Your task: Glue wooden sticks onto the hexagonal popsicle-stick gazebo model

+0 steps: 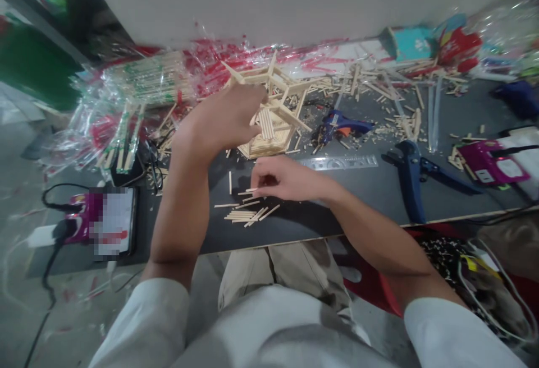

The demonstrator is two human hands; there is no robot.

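A model built of thin wooden sticks (290, 113) stands on the dark table, with an open, many-sided frame and a base of stacked sticks. My left hand (225, 115) reaches over its left side, fingers curled at a small panel of parallel sticks (266, 124). That hand partly hides the model. In front of it, my right hand (286, 179) has thumb and finger pinched at the end of a short wooden stick (246, 192). Just below the fingertips lies a loose pile of cut sticks (242, 216). Another stick (230, 183) lies apart, to the left.
Behind the right hand is a clear ruler (345, 162). A blue glue gun (343, 124) and a blue-handled cutter (410, 183) lie to the right. Bagged sticks (147, 79) fill the back left. A phone (115, 222) and purple power sockets (494, 161) sit near the table's ends.
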